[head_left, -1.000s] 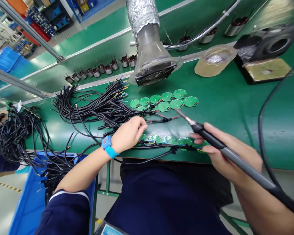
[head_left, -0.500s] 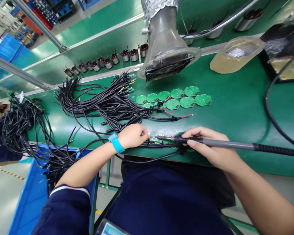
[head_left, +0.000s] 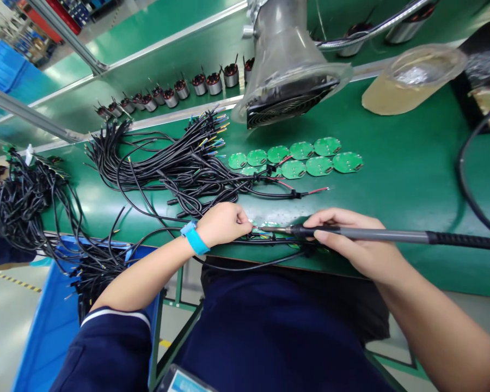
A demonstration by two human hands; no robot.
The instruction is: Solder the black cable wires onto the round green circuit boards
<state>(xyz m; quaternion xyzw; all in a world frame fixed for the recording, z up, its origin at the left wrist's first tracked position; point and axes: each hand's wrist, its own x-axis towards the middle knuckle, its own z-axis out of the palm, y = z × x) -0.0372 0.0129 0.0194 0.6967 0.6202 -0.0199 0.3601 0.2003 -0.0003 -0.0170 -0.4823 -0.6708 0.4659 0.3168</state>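
My right hand holds a soldering iron like a pen, its metal tip pointing left, close to my left fingertips. My left hand, with a blue band at the wrist, is closed in a pinch on a thin wire; the wire is very small in view. Under the iron's tip lies a green circuit board, partly hidden by the iron and cables. A black cable runs below my left hand along the bench's near edge.
Behind my hands lie two rows of round green boards and a bundle of black cables. A fume extractor hood hangs above. Motor stators line the shelf. A blue bin holds cables at left, near another person's arm.
The view has shifted slightly, so the bench items appear displaced. The soldering iron's tip is a little closer to my left fingertips; both hands keep their grips.
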